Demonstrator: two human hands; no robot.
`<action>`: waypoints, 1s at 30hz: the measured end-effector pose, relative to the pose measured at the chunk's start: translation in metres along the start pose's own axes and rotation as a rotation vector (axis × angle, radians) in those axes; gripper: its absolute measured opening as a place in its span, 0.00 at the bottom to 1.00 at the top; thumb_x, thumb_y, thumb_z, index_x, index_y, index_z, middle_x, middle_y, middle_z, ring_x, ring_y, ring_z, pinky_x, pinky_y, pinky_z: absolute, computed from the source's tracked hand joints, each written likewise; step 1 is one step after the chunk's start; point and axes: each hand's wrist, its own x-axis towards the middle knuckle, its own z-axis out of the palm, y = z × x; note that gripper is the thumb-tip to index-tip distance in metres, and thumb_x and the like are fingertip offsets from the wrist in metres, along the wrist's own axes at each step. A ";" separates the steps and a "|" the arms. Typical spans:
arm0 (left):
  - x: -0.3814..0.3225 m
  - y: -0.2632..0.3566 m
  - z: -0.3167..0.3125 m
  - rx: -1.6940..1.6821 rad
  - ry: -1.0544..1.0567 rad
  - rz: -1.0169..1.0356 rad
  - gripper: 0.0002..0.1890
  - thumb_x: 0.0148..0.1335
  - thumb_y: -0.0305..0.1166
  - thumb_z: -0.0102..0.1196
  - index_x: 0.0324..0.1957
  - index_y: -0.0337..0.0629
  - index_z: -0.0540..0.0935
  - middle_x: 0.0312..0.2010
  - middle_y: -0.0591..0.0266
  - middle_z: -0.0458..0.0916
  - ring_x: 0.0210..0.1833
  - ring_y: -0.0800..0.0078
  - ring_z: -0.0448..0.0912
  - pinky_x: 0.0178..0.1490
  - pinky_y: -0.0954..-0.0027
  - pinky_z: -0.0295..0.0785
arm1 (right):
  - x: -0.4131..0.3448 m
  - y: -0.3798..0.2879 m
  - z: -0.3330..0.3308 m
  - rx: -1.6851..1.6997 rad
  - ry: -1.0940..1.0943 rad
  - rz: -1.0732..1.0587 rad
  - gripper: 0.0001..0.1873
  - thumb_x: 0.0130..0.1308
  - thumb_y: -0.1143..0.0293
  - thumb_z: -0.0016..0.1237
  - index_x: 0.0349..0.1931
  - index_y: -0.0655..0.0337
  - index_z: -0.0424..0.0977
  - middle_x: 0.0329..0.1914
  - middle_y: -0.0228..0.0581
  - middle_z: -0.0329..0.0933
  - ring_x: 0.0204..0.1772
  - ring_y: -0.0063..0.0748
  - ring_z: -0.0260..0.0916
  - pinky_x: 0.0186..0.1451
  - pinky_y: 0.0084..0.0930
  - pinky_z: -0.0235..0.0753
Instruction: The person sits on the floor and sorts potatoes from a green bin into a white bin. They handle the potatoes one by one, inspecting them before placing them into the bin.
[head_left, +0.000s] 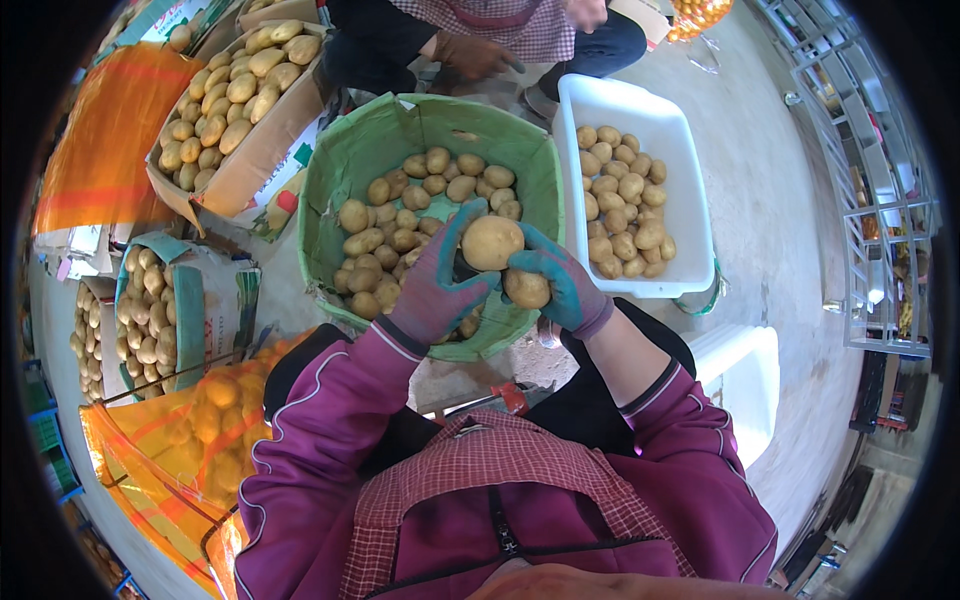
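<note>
Both hands wear purple gloves with teal palms, above a green-lined round container (429, 112) of potatoes. A large potato (492, 243) sits between my left hand (444, 281), whose thumb and fingers are spread beside it, and the fingertips of my right hand (559, 281). A smaller potato (527, 289) is gripped in my right hand, just below the large one. Whether my left hand carries any of the large potato's weight, I cannot tell. Many loose potatoes (363, 279) lie in the green container. To its right, a white plastic tub (637, 95) holds more potatoes.
Cardboard boxes of potatoes (244, 88) (150, 319) stand at the left, near an orange mesh bag (225, 405). Across the container sits another person in a checked apron, with a gloved hand (472, 56) near its far rim. An upturned white tub (739, 382) is by my right knee; metal racks (862, 187) line the far right.
</note>
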 end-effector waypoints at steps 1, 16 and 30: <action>0.000 0.000 0.000 0.014 0.001 0.007 0.45 0.56 0.23 0.62 0.75 0.37 0.55 0.72 0.54 0.62 0.72 0.66 0.66 0.70 0.65 0.67 | 0.000 0.001 0.000 -0.009 0.006 -0.001 0.29 0.68 0.66 0.48 0.68 0.67 0.63 0.59 0.41 0.74 0.59 0.27 0.73 0.63 0.24 0.72; 0.002 0.005 0.000 0.097 0.045 0.021 0.40 0.59 0.27 0.66 0.72 0.37 0.62 0.64 0.53 0.72 0.65 0.67 0.74 0.66 0.67 0.71 | 0.002 0.008 -0.005 0.075 0.006 0.023 0.28 0.68 0.67 0.50 0.66 0.66 0.64 0.61 0.42 0.72 0.62 0.29 0.72 0.63 0.26 0.74; 0.003 0.017 -0.005 -0.298 0.085 -0.198 0.29 0.72 0.35 0.54 0.70 0.35 0.65 0.59 0.55 0.76 0.56 0.71 0.79 0.55 0.70 0.79 | 0.002 0.006 -0.010 0.162 -0.004 0.066 0.26 0.68 0.66 0.54 0.63 0.67 0.67 0.55 0.42 0.75 0.58 0.30 0.75 0.55 0.28 0.81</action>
